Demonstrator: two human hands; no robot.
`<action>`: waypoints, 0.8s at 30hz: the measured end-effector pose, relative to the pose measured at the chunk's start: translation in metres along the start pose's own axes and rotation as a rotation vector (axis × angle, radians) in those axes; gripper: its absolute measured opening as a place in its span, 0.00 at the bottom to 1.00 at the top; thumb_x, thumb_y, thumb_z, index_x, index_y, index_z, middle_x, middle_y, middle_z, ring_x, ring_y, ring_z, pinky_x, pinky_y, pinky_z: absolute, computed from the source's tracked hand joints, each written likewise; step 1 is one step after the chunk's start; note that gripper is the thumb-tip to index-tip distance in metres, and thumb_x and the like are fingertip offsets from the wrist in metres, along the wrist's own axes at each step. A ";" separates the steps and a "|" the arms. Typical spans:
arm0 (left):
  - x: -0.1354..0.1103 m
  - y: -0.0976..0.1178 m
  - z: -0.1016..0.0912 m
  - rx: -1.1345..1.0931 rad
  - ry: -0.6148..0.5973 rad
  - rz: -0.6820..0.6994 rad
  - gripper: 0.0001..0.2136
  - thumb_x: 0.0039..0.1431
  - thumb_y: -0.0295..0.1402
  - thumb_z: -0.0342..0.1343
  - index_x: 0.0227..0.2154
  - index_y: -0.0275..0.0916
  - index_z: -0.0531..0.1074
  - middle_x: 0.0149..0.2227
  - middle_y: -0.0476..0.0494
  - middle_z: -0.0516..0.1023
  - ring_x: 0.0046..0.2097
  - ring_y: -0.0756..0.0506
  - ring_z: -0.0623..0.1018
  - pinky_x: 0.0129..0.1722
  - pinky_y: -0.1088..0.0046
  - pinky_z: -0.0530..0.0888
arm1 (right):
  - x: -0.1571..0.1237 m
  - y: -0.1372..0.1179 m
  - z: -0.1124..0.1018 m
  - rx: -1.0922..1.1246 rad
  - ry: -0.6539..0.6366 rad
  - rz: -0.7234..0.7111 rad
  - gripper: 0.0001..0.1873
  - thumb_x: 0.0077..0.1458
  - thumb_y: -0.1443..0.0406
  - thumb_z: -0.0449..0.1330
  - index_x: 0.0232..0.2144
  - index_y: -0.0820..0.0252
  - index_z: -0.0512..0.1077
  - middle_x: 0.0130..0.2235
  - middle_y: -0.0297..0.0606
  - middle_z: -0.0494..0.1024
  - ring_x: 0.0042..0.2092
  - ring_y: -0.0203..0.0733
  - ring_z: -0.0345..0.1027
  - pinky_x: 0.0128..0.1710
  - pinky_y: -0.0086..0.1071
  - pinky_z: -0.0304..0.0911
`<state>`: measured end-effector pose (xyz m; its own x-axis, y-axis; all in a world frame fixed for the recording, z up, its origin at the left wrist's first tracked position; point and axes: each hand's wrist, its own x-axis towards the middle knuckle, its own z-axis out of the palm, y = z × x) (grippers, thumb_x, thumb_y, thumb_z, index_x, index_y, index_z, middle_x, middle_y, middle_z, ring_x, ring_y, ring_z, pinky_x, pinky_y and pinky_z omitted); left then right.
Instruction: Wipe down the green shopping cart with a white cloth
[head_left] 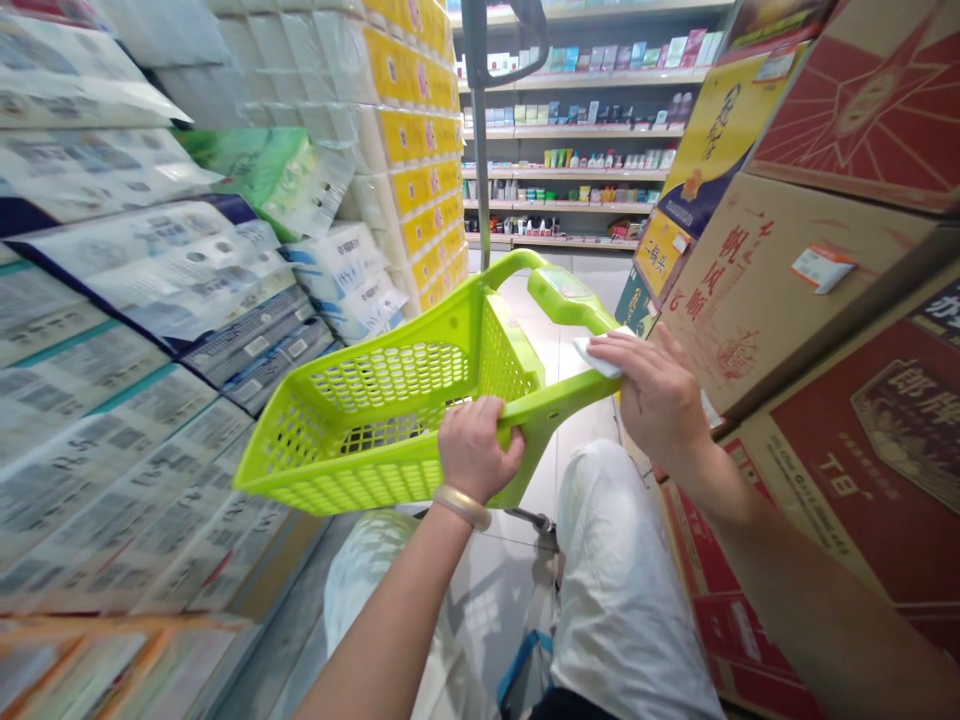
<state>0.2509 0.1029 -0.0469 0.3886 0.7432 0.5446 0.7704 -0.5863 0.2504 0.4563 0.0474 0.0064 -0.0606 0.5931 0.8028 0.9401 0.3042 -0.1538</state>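
A lime-green plastic shopping basket (360, 420) is tilted up in front of me above my knees. My left hand (476, 450) is closed round the basket's near rim, a bangle on the wrist. My right hand (652, 390) presses a white cloth (596, 355) against the basket's green handle bar (562, 295), fingers curled over the cloth. The basket looks empty inside.
Stacked tissue packs (150, 300) fill the left side. Red and brown cardboard boxes (825, 300) crowd the right. A narrow tiled aisle (555, 350) runs ahead to shelves of small goods (585, 150). A grey pole (476, 130) stands ahead. My legs in white trousers (622, 580) are below.
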 end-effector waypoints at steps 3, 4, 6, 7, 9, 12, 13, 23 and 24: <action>-0.003 -0.004 -0.001 -0.010 0.012 0.023 0.05 0.57 0.37 0.53 0.32 0.42 0.68 0.31 0.42 0.75 0.37 0.39 0.73 0.39 0.61 0.65 | -0.006 -0.015 0.001 0.070 -0.108 -0.143 0.21 0.62 0.76 0.49 0.47 0.51 0.76 0.50 0.33 0.82 0.56 0.40 0.73 0.69 0.44 0.50; -0.004 -0.005 -0.001 -0.015 0.017 0.033 0.06 0.57 0.37 0.53 0.32 0.42 0.69 0.32 0.42 0.75 0.37 0.39 0.74 0.39 0.61 0.65 | -0.008 -0.018 0.001 0.090 -0.150 -0.194 0.22 0.63 0.76 0.48 0.47 0.51 0.76 0.51 0.32 0.81 0.57 0.38 0.73 0.69 0.43 0.49; -0.005 -0.008 -0.002 -0.023 0.021 0.046 0.06 0.57 0.37 0.52 0.33 0.42 0.69 0.31 0.43 0.75 0.37 0.40 0.74 0.39 0.62 0.65 | -0.010 -0.019 0.000 0.098 -0.169 -0.213 0.23 0.63 0.75 0.48 0.48 0.49 0.76 0.52 0.31 0.81 0.57 0.38 0.72 0.70 0.43 0.47; -0.005 -0.009 -0.003 -0.025 0.022 0.049 0.05 0.56 0.36 0.53 0.33 0.42 0.69 0.31 0.43 0.75 0.37 0.40 0.74 0.39 0.62 0.65 | -0.010 -0.016 -0.002 0.089 -0.146 -0.182 0.22 0.64 0.75 0.48 0.48 0.49 0.76 0.51 0.31 0.81 0.57 0.38 0.72 0.70 0.44 0.47; -0.006 -0.012 -0.004 -0.029 0.020 0.049 0.04 0.54 0.35 0.54 0.32 0.42 0.68 0.30 0.43 0.75 0.37 0.40 0.74 0.39 0.62 0.65 | -0.009 -0.005 -0.008 0.079 -0.057 -0.088 0.21 0.64 0.74 0.49 0.47 0.49 0.76 0.50 0.33 0.82 0.55 0.40 0.74 0.69 0.46 0.49; -0.007 -0.015 -0.006 -0.037 0.031 0.043 0.04 0.54 0.36 0.54 0.30 0.43 0.67 0.29 0.44 0.74 0.35 0.40 0.74 0.38 0.63 0.65 | -0.011 0.005 -0.016 0.128 0.049 -0.019 0.20 0.65 0.73 0.49 0.46 0.51 0.77 0.48 0.36 0.83 0.54 0.42 0.75 0.66 0.47 0.56; -0.008 -0.016 -0.006 -0.040 0.036 0.042 0.04 0.54 0.36 0.54 0.29 0.43 0.67 0.29 0.44 0.74 0.35 0.40 0.74 0.38 0.63 0.65 | -0.013 0.005 -0.017 0.151 0.045 -0.040 0.20 0.65 0.73 0.49 0.46 0.51 0.77 0.48 0.37 0.83 0.55 0.42 0.74 0.66 0.47 0.57; -0.008 -0.027 -0.013 -0.070 0.043 0.060 0.05 0.54 0.37 0.52 0.29 0.43 0.66 0.28 0.44 0.74 0.35 0.41 0.74 0.37 0.63 0.65 | -0.021 0.008 -0.013 0.309 0.124 0.025 0.18 0.65 0.70 0.50 0.45 0.52 0.78 0.49 0.39 0.82 0.55 0.44 0.74 0.64 0.48 0.61; -0.008 -0.028 -0.013 -0.068 0.044 0.058 0.05 0.54 0.37 0.52 0.28 0.43 0.66 0.28 0.44 0.74 0.35 0.41 0.74 0.37 0.63 0.65 | -0.022 0.007 -0.014 0.319 0.109 -0.007 0.18 0.65 0.71 0.51 0.44 0.52 0.79 0.48 0.39 0.83 0.55 0.44 0.74 0.64 0.48 0.63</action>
<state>0.2196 0.1087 -0.0476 0.4075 0.6937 0.5938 0.7106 -0.6493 0.2709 0.4688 0.0258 -0.0039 -0.0141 0.5120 0.8588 0.7861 0.5365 -0.3069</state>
